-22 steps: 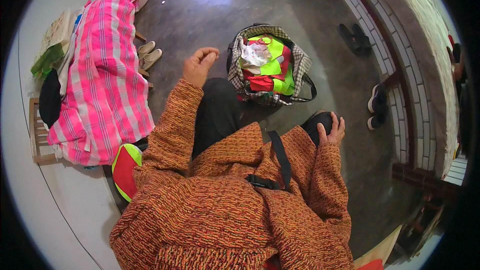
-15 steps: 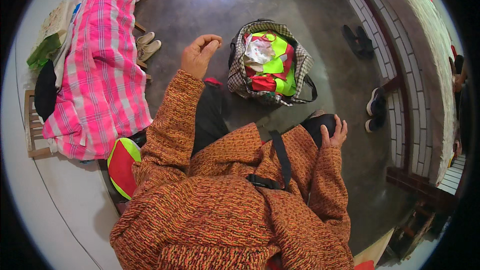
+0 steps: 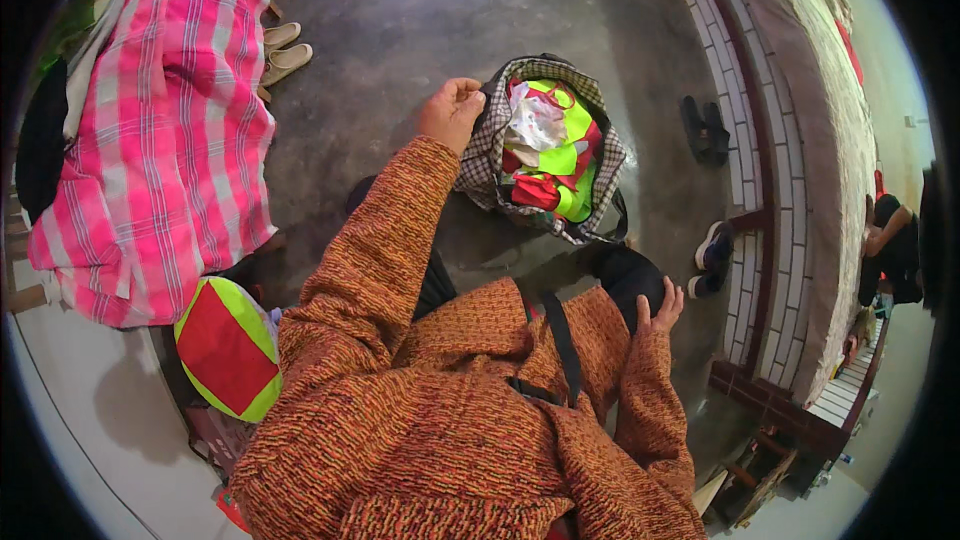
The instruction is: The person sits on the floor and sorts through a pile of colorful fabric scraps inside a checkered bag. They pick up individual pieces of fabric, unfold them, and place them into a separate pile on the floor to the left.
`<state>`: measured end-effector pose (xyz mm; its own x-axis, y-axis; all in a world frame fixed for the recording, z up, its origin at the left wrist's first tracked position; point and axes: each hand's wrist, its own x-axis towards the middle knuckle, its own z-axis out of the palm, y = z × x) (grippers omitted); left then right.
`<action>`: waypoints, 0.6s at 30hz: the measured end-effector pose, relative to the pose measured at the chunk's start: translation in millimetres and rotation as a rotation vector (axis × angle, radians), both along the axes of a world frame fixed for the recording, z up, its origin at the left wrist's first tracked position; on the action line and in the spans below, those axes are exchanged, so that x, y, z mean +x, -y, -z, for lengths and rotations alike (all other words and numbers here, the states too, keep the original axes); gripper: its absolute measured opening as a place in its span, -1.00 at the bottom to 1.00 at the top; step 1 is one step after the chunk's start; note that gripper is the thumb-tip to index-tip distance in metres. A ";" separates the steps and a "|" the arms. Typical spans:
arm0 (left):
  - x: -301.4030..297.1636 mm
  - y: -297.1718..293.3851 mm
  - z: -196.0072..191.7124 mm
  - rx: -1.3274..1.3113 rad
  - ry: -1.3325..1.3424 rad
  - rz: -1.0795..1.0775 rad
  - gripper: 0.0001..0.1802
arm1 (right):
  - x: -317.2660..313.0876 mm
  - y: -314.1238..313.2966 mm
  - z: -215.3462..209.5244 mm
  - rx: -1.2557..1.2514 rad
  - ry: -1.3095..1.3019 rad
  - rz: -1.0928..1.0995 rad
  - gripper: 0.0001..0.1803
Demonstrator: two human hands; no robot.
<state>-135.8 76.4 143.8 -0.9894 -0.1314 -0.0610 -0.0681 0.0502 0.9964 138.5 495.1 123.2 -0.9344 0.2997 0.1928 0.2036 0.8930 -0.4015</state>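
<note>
In front of me on the floor stands a black-and-white checked bag [image 3: 612, 155], its top wide open. Inside it lie yellow-green and red fabric pieces [image 3: 572, 145] and a crumpled white plastic bag [image 3: 535, 122]. My left hand [image 3: 452, 115] is stretched out to the bag's left rim, its fingers curled and pinched at the edge; the fingertips are partly hidden. My right hand [image 3: 660, 308] rests on my right knee, holding nothing, with its fingers apart. A dark strap [image 3: 563, 345] crosses my lap.
On the left, a pink plaid cloth [image 3: 190, 130] covers a piece of furniture, with beige shoes [image 3: 285, 55] beside it. A red and yellow-green cushion-like thing [image 3: 230, 350] is by my left side. Dark slippers [image 3: 705, 130] and shoes [image 3: 712, 258] line the brick-patterned wall [image 3: 738, 130] at right.
My left hand has moved right, from open air beside the bag to its left rim. My right hand stays on the knee. The whole view has shifted a little.
</note>
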 end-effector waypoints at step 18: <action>-73.6 -38.1 12.1 0.401 0.168 -0.317 -0.67 | -288.6 86.7 67.1 0.138 0.298 -0.501 0.10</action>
<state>-209.4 114.4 131.7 -0.8775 -0.3556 -0.3217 -0.1781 -0.3811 0.9072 -150.0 408.4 56.1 -0.9752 -0.2009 -0.0931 -0.1702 0.9490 -0.2653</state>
